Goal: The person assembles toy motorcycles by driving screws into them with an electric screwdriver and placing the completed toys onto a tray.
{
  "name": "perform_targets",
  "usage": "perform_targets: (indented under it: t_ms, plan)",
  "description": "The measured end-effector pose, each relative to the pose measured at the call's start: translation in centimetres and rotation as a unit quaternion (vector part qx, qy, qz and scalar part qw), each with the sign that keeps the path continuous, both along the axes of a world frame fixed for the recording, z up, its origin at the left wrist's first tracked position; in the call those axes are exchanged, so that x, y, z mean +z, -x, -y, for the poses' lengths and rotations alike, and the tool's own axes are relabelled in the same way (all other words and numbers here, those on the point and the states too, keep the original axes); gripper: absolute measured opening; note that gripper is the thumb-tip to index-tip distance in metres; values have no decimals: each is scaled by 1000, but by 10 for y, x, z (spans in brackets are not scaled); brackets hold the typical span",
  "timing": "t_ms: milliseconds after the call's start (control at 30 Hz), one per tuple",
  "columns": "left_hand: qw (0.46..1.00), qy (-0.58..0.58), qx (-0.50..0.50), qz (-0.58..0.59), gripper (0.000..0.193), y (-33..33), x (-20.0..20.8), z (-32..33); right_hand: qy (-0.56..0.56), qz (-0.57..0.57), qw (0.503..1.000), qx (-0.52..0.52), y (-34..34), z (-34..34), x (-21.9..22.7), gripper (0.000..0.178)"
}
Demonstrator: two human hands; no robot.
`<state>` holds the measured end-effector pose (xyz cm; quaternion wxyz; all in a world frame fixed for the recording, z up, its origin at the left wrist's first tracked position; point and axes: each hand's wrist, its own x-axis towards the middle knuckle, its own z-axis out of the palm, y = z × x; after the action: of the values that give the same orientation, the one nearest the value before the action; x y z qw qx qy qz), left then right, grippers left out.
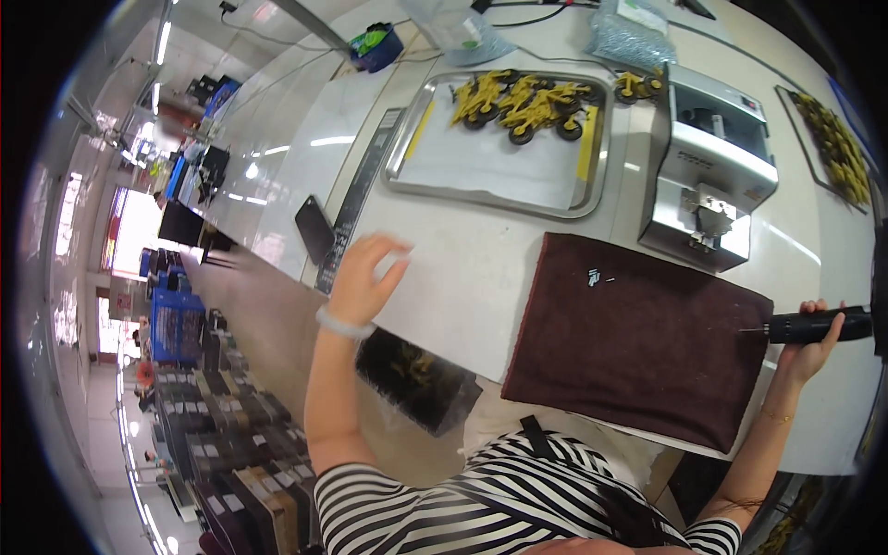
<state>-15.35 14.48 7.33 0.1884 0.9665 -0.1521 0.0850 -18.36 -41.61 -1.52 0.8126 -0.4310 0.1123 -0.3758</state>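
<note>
My right hand [814, 344] is wrapped round a black electric screwdriver [809, 326] at the right edge of a dark brown cloth [638, 342]. Its thin bit points left over the cloth. Several tiny pale pieces, perhaps screws [594, 277], lie near the cloth's upper left. Over the table's front edge, left of the cloth, hovers my left hand [368, 276]. Its fingers are curved, with thumb and forefinger apart and nothing visible between them. Beyond it, a metal tray [490, 192] holds yellow parts with black wheels [527, 106] heaped at its far side.
A grey-white bench machine [712, 171] stands behind the cloth. A phone [315, 228] and a long dark strip [361, 199] lie left of the tray. More yellow parts fill a tray [832, 148] at far right. Bubble-wrap bags [631, 37] and a blue tub [377, 51] sit farther back.
</note>
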Motion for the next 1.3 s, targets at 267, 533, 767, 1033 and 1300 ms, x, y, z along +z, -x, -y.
perform_targets:
  t_ms: [267, 533, 767, 1033, 1300]
  plan:
    - [989, -124, 61, 53, 43, -220, -60, 135, 71, -23, 994, -79, -14, 5, -5, 20]
    - [992, -83, 65, 70, 42, -239, -68, 119, 9, 86, 993, -82, -3, 10, 27, 30]
    - [953, 186, -200, 133, 37, -92, -4, 168, 112, -54, 991, -56, -6, -11, 23, 20]
    - [918, -15, -395, 6, 37, -3, -46, 232, 172, 116, 978, 35, -7, -59, 74, 74]
    - [906, 94, -412, 26, 38, -8, -65, 223, 246, 223, 933, 141, -83, -140, 125, 43]
